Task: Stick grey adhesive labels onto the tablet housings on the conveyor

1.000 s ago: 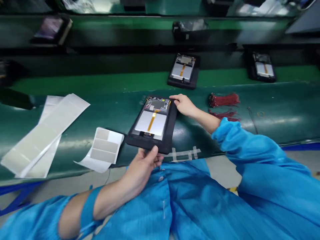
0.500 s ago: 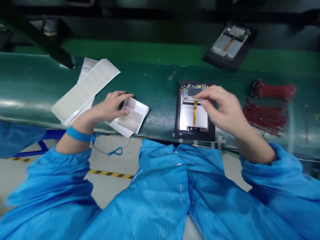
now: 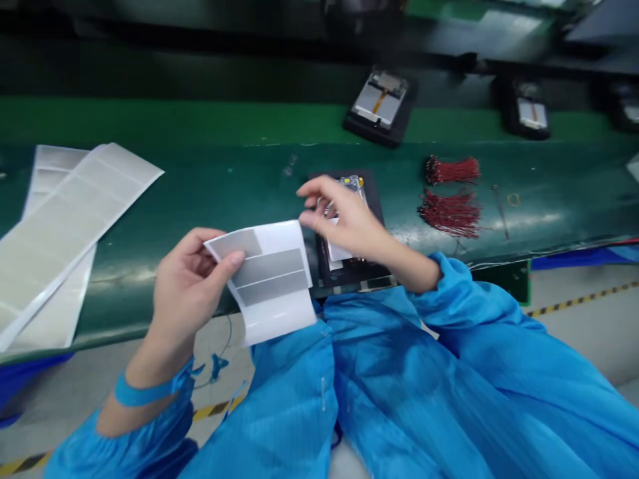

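My left hand [image 3: 187, 286] pinches the left edge of a small sheet of grey stickers [image 3: 269, 269] on white backing, held raised in front of the bench edge. Its lower part curls down, and a bare white area shows at the top right. My right hand [image 3: 344, 216] hovers by the sheet's upper right corner, thumb and forefinger apart, with nothing visible between them. Beneath that hand lies an opened tablet-like device [image 3: 375, 199] in a black tray, largely covered by the hand and wrist. Its circuit board shows above the fingers.
Longer sticker sheets [image 3: 94, 193] overlap on the green bench [image 3: 224, 179] at left. Two bundles of red wires [image 3: 449, 213] lie at right, beside a thin rod [image 3: 500, 211]. Behind are more opened devices, one close [image 3: 382, 100] and others further right. A blue wrist strap [image 3: 144, 392] circles my left wrist.
My left hand has lifted the small sticker sheet off the bench and brought it rightward. My right hand has moved left from the device toward the sheet. The view has shifted right.
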A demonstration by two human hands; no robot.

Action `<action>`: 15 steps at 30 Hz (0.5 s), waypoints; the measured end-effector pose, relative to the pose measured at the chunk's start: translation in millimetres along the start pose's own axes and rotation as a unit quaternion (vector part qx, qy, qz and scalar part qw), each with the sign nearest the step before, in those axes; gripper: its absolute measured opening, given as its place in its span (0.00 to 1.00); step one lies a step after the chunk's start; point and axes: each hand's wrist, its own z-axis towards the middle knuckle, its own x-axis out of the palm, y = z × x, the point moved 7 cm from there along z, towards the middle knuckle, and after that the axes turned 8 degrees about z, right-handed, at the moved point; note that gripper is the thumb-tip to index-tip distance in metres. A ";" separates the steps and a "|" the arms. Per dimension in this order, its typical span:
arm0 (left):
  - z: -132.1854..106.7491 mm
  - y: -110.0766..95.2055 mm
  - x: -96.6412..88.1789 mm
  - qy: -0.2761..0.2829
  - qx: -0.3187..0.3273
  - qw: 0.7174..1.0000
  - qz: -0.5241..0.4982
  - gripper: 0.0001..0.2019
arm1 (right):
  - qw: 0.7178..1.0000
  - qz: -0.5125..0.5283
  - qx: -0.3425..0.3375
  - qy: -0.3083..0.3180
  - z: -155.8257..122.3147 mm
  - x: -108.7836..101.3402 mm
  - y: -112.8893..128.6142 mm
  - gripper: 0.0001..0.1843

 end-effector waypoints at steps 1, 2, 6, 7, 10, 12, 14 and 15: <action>-2.2 5.1 0.3 -0.008 -0.012 1.000 0.003 0.15 | 0.997 -0.059 0.035 -0.041 8.4 -23.2 -22.8 0.14; -3.2 11.0 -0.5 -0.015 -0.026 1.000 0.002 0.15 | 0.984 -0.133 0.079 -0.092 16.7 -50.0 -47.3 0.12; 2.7 28.1 -5.0 -0.028 -0.066 0.997 -0.043 0.20 | 0.905 -0.340 0.227 -0.117 51.2 -130.4 -133.8 0.16; 5.4 29.0 -6.2 -0.035 -0.068 0.995 -0.062 0.21 | 0.892 -0.363 0.245 -0.108 58.8 -143.1 -147.4 0.18; 11.1 27.0 -9.0 -0.066 -0.065 0.990 -0.107 0.24 | 0.859 -0.406 0.292 -0.109 71.2 -170.9 -165.7 0.21; 11.2 22.3 -8.6 -0.089 -0.051 0.988 -0.115 0.24 | 0.844 -0.425 0.301 -0.128 71.6 -176.2 -157.0 0.21; 9.0 15.5 -2.3 -0.094 -0.029 0.989 -0.110 0.24 | 0.871 -0.404 0.243 -0.140 70.1 -158.6 -129.1 0.20; 7.8 11.1 3.6 -0.087 -0.016 0.991 -0.105 0.23 | 0.903 -0.364 0.185 -0.133 67.7 -139.5 -108.2 0.19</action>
